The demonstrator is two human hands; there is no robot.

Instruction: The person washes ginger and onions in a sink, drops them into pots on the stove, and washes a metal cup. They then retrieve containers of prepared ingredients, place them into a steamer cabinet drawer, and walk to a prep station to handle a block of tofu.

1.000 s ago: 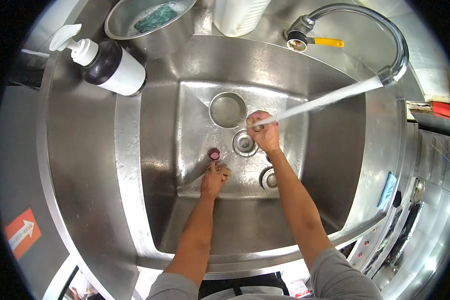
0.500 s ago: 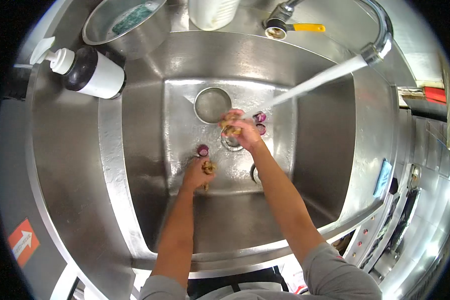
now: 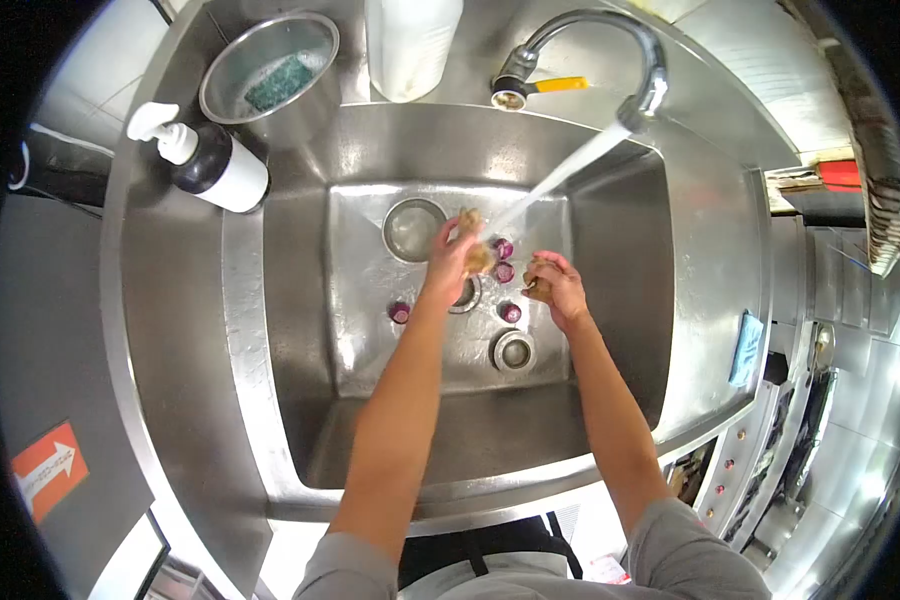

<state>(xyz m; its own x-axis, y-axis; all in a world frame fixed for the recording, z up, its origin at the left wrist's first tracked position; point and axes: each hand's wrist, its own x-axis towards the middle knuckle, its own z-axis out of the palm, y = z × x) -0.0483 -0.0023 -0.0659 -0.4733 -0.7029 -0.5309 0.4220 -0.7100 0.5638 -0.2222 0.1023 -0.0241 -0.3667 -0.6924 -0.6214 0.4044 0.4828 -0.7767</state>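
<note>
Fingers of my left hand (image 3: 455, 258) are wrapped round knobbly brown ginger (image 3: 479, 260), close to where the water stream (image 3: 560, 178) comes down. To its right, my right hand (image 3: 558, 288) grips another brown piece, which looks like ginger (image 3: 538, 290). Two purple onions (image 3: 504, 249) lie between the hands, one more onion (image 3: 511, 312) is below them, and another onion (image 3: 399, 312) sits at the left on the sink floor (image 3: 370, 350). The drain (image 3: 465, 293) is partly hidden by my left hand.
A round metal dish (image 3: 414, 230) and a small metal ring (image 3: 513, 351) are in the sink. Around the rim are a pump bottle (image 3: 232, 178), a metal bowl (image 3: 315, 105) with a green scrubber (image 3: 278, 83), a white container (image 3: 410, 45), the faucet (image 3: 654, 75) and a blue cloth (image 3: 746, 349).
My left hand has moved up and right with ginger into the water area. My right hand has moved right, away from the stream. The onions beneath it now show, and the view has shifted.
</note>
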